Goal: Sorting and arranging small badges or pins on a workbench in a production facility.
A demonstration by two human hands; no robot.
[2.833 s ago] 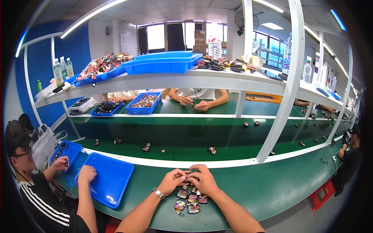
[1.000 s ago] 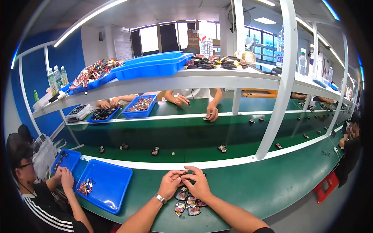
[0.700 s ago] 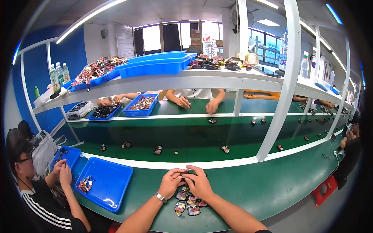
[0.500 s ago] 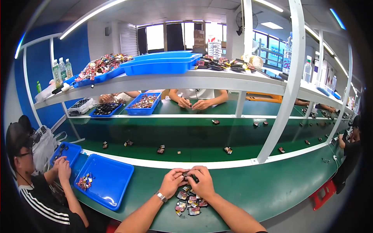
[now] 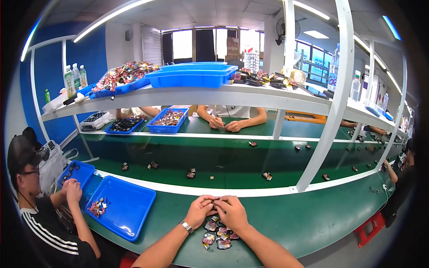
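Over the green worktop, my left hand [image 5: 199,212] and my right hand [image 5: 233,213] meet at the fingertips. Both pinch a small dark part [image 5: 215,206], mostly covered by the fingers. Its exact kind cannot be made out. Just below my hands lies a pile of small black pieces with pinkish, silver and yellow parts [image 5: 217,235]. A metal-banded watch [image 5: 187,227] is on my left wrist.
To the left, a large blue tray [image 5: 138,210] holds a small heap of parts, beside a seated co-worker [image 5: 49,223]. Beyond a white rail, similar pieces [image 5: 191,173] lie scattered on a green strip [image 5: 223,156]. A white post [image 5: 326,102] supports the shelf, which bears blue trays [image 5: 190,78].
My fingers have closed further over the small dark part, so less of it shows. The whole view has shifted slightly. The pile stays in place.
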